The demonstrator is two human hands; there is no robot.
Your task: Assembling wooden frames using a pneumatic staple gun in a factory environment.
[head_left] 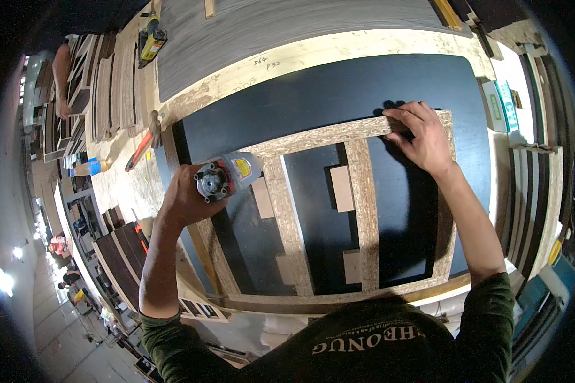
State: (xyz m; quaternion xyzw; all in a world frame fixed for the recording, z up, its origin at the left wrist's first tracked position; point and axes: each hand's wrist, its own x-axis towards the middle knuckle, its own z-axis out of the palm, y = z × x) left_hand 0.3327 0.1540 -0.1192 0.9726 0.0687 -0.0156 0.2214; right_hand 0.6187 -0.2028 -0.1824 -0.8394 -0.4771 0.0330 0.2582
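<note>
- Fingers [186,191] of the left hand [184,199] are wrapped tight around a pneumatic nail gun [227,175]; I see its red-and-grey round cap facing the camera, yellow label on the body, nose pressed at the upper-left corner of the frame.
- Far left, I see a hammer [148,134] with an orange handle lying on the bare chipboard bench [124,182], and a yellow power tool [151,41] further up; no open containers I can read, shelf stacks at the left rim too small to sort.
- Chipboard frame [364,210] lies flat on a black panel [326,96]: raw speckled strips, top rail, two uprights, bottom rail, right side strip.
- Small tan blocks [342,188] sit on the black panel between the uprights.
- Right hand [425,137] presses flat on the top rail near the right corner, fingers [404,117] spread, gripping nothing, just holding down.
- Bottom rail is partly hidden by my own torso; the nail gun's nose and trigger are hidden behind the left hand.
- Green-and-white box [501,105] sits right of the panel, warped by the rim.
</note>
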